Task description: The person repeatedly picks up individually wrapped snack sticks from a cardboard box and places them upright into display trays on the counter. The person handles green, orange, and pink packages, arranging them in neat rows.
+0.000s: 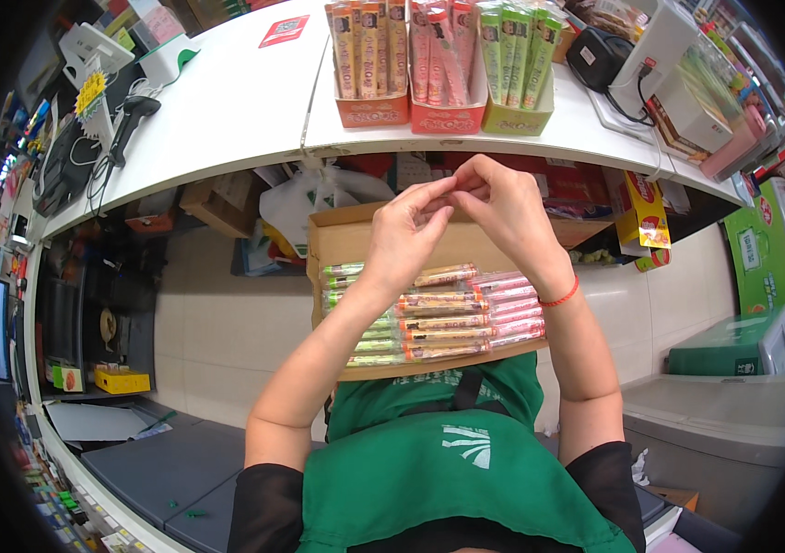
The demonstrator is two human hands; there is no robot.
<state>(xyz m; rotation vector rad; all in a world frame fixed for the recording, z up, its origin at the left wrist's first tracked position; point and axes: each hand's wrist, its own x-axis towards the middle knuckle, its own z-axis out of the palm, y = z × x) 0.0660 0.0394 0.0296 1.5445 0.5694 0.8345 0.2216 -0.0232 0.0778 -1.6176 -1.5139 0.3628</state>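
Note:
My left hand (412, 225) and my right hand (503, 200) are raised close together, their fingertips meeting in front of the counter edge. Whether something small is pinched there is hidden by the curled fingers. Below them, an open cardboard box (347, 233) rests at my lap. Inside lie rows of wrapped candy sticks: green-wrapped sticks (380, 345) on the left, orange-and-yellow sticks (444, 321) in the middle and pink sticks (515, 311) on the right. My left forearm covers part of the green row.
On the white counter (227, 104) stand an orange display box (373, 110), a pink one (448, 117) and a green one (517, 122), each holding upright sticks. A barcode scanner (131, 128) is at left. Cartons fill the shelf underneath; a green bin (724, 345) sits at right.

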